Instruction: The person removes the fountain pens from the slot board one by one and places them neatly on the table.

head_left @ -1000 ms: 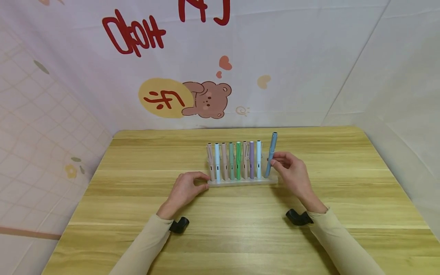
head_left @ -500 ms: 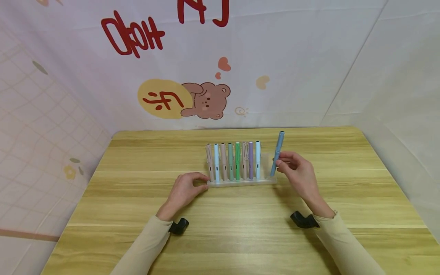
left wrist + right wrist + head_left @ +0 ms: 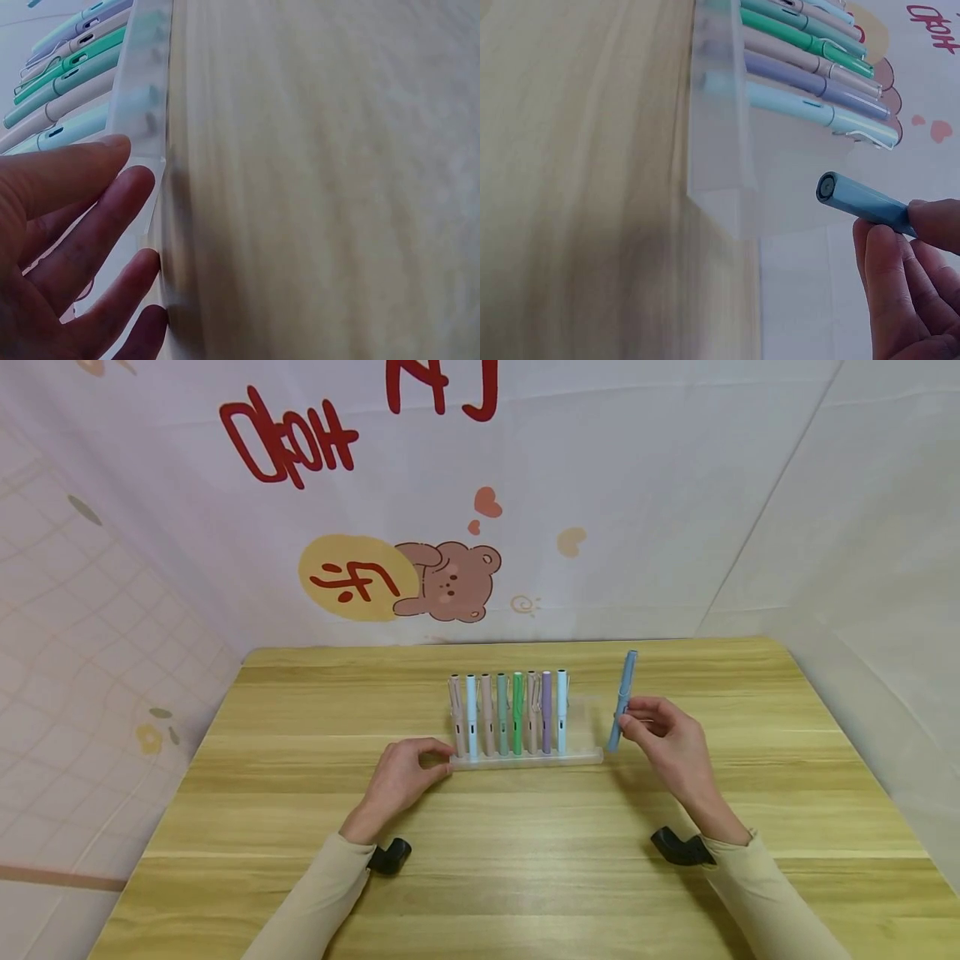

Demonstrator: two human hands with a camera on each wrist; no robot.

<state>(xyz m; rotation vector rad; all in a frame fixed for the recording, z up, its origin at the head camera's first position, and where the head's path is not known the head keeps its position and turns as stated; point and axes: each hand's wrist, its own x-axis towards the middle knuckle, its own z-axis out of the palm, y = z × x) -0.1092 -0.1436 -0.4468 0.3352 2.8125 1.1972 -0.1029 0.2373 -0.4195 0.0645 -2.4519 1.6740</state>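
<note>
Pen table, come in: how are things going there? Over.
Right hand pinching blue pen, out of rack, beside its right end. Left hand touching rack's left end. Eight other pens standing in rack; no obstruction visible.

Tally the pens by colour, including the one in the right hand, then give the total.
Pinkish-beige pens: 3
Light blue pens: 2
Muted green pen: 1
Bright green pen: 1
Purple pen: 1
Darker blue pen: 1
Total: 9
</note>
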